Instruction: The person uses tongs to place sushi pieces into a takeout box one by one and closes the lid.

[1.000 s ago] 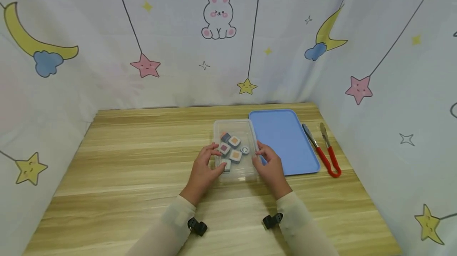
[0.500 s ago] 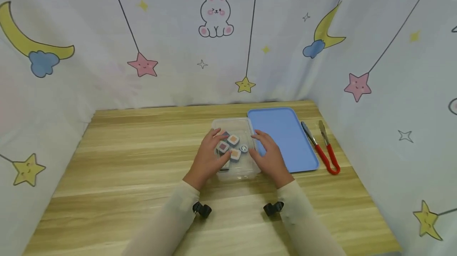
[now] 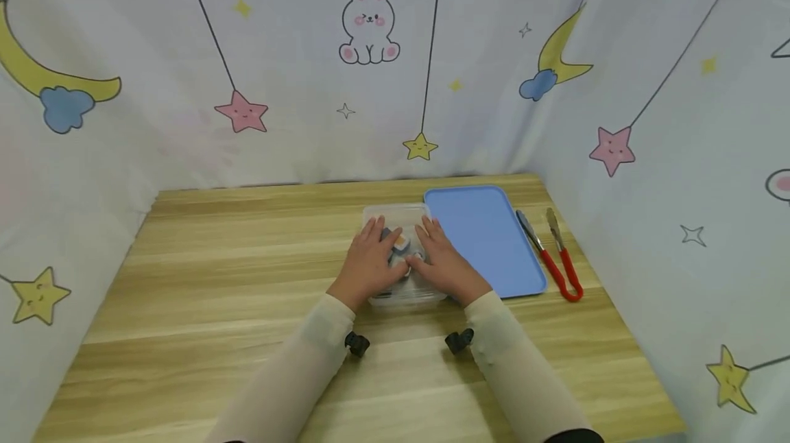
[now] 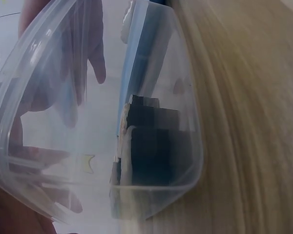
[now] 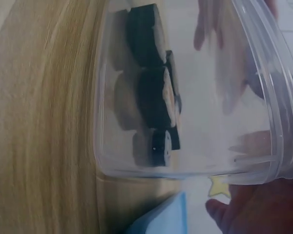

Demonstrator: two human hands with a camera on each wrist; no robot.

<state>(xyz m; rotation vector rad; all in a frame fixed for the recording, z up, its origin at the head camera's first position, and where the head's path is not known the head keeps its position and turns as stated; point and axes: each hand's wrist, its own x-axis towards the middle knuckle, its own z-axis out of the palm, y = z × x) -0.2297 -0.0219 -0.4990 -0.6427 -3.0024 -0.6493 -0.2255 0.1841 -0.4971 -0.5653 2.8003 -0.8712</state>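
A clear plastic box [image 3: 409, 297] stands on the wooden table with several toy-like sushi rolls [image 3: 401, 243] inside. Its lid appears to be on: a thick rim shows along the top in both wrist views. My left hand [image 3: 367, 263] rests on the left half of the top, fingers straight and pointing away from me. On the right half lies my right hand [image 3: 450, 267], its thumb close to the left thumb. Dark-sided rolls [image 4: 149, 151] show through the wall in the left wrist view, and rolls [image 5: 154, 95] in the right one. The hands hide part of the contents.
Right beside the box lies a blue tray [image 3: 487, 244]. Tongs with red handles [image 3: 570, 270] lie spread to the right of the tray. A white patterned curtain [image 3: 308, 86] closes off the table [image 3: 247, 258] at the back and sides.
Both hands have moved from the sides of the box up and inward onto its top, and their fingers have straightened. The box, tray and tongs have stayed put; the head view has shifted slightly.
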